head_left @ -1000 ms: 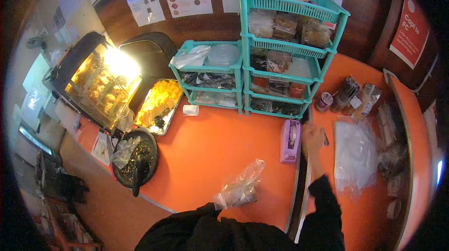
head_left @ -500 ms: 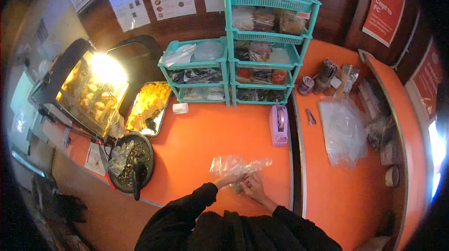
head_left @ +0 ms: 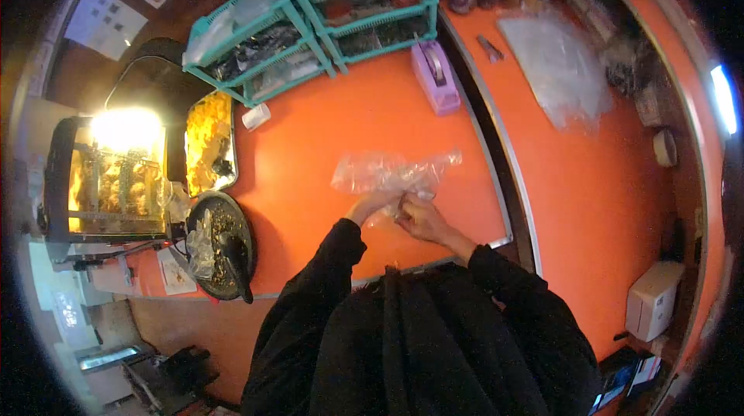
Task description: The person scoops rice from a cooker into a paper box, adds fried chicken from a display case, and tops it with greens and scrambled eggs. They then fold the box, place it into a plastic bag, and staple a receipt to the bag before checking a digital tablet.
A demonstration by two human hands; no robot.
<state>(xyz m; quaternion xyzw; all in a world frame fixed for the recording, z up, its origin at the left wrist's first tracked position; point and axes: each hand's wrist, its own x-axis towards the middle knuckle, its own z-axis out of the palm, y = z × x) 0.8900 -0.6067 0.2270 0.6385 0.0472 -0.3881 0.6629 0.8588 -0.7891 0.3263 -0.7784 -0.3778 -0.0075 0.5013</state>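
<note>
A clear plastic bag [head_left: 370, 171] spreads over the orange counter in front of me, its loose ends fanning out to the left and right. My left hand [head_left: 373, 204] is closed on the bag's gathered part, palm side down. Close against it, my right hand [head_left: 423, 220] pinches the same plastic with bent fingers. The two hands touch or nearly touch, and they hide the middle of the bag. Some crumpled plastic shows below the fingers; what may be inside I cannot make out.
A purple tape dispenser [head_left: 436, 79] stands beyond my hands. To the left are a stone mortar [head_left: 246, 238] with a pestle, a tray of yellow food [head_left: 203, 144] and a lit display case [head_left: 116, 191]. Teal racks [head_left: 333, 67] stand behind; plastic sheets [head_left: 554, 67] lie right.
The view has tilted down and turned, so the racks now sit higher and further left. Both hands stay on the bag, with the right fingers slightly shifted.
</note>
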